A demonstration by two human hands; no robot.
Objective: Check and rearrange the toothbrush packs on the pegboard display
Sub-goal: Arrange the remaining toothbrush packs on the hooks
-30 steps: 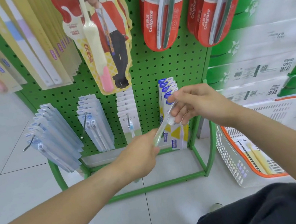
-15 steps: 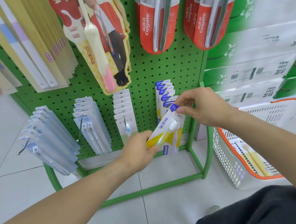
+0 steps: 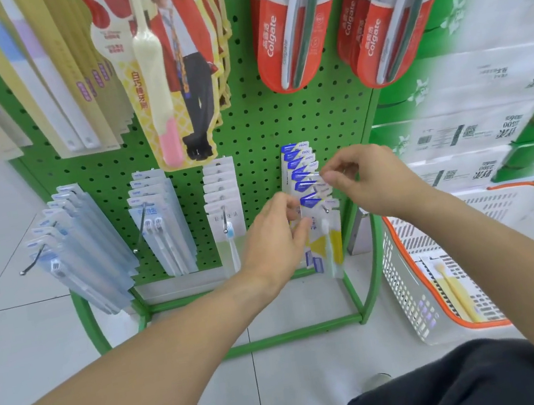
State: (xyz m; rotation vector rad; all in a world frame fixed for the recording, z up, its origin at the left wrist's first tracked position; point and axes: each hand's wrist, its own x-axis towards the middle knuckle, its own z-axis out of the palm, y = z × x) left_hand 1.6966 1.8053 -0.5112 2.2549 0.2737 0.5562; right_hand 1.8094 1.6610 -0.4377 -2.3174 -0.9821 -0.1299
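A green pegboard [image 3: 257, 124] carries hooks of toothbrush packs. On the lower right hook hang several blue, white and yellow packs [image 3: 303, 176]. The front pack [image 3: 326, 238] of that row hangs upright on the hook. My left hand [image 3: 274, 236] holds this pack's left side near the top, fingers curled against it. My right hand [image 3: 362, 177] pinches the clear top edge of a pack near the hook's tip, thumb and fingers together.
Pale blue packs [image 3: 81, 244], twin-brush packs [image 3: 161, 225] and white packs [image 3: 225, 208] hang to the left. Red Colgate packs [image 3: 294, 24] hang above. A white basket with an orange rim [image 3: 419, 283] stands on the floor at right, holding a yellow brush pack. Stacked tissue cartons [image 3: 486, 100] fill the right.
The blue and yellow pack went from slanted between both hands to hanging upright on the lower right hook. My left hand rose to its upper side; my right hand stayed at its top.
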